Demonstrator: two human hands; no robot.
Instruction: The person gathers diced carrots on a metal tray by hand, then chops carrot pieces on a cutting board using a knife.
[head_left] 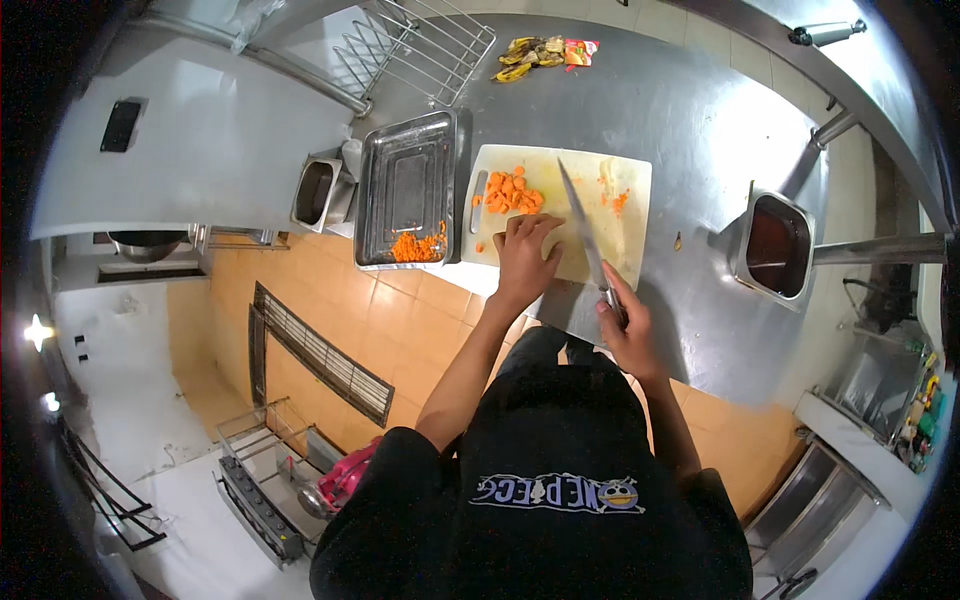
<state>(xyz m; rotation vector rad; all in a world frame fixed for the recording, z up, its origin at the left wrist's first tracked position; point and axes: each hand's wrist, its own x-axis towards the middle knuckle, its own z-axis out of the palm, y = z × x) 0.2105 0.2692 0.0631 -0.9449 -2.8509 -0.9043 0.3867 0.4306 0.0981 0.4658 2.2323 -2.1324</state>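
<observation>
A white cutting board (565,265) lies on the steel table, with a pile of orange carrot pieces (508,192) on its left part. My left hand (527,262) rests over the board just nearer than the pile, fingers bent and a little apart, thumb out to the right. Whether its fingertips touch a piece is hard to make out. In my right hand (630,330) is the handle of a kitchen knife (580,215), its long blade slanting away and left across the board. Small carrot scraps (620,202) lie to the right of the blade.
Left of the board sits a steel tray (405,185) with finely cut carrot (415,247) in its near end. A metal container (318,190) stands beyond it, and another with dark liquid (775,245) at right. Banana peels (530,58) and a wire rack (420,45) are at the back.
</observation>
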